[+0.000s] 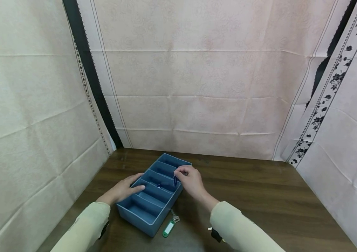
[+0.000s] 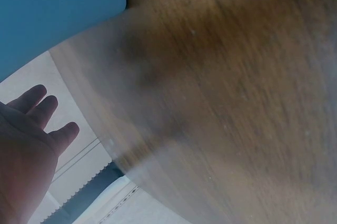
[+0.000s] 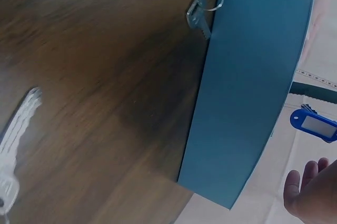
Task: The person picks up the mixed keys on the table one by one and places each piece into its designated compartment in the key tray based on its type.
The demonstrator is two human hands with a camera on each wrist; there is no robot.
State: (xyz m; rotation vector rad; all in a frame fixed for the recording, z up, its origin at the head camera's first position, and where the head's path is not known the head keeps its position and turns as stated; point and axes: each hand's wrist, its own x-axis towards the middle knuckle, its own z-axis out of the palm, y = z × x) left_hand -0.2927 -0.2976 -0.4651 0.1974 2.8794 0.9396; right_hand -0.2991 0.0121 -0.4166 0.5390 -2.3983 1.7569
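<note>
My right hand (image 1: pixel 190 179) pinches a blue key tag (image 3: pixel 317 125) above the right side of a blue divided box (image 1: pixel 150 227). A key shows behind the tag in the right wrist view, partly hidden by it. My left hand (image 1: pixel 122 189) rests at the box's left rim, its thumb reaching over the inside and its other fingers extended along the side. In a middle compartment lies a small dark blue item (image 1: pixel 159 186). A green key tag (image 1: pixel 168 229) with a ring and a key (image 3: pixel 197 16) lies on the table beside the box's right wall.
Another silver key (image 3: pixel 15 140) lies on the brown wooden table (image 1: pixel 260 196), near my right forearm. The box has several compartments split by crosswise dividers. Pale cloth (image 1: pixel 197 77) hangs behind the table and on both sides.
</note>
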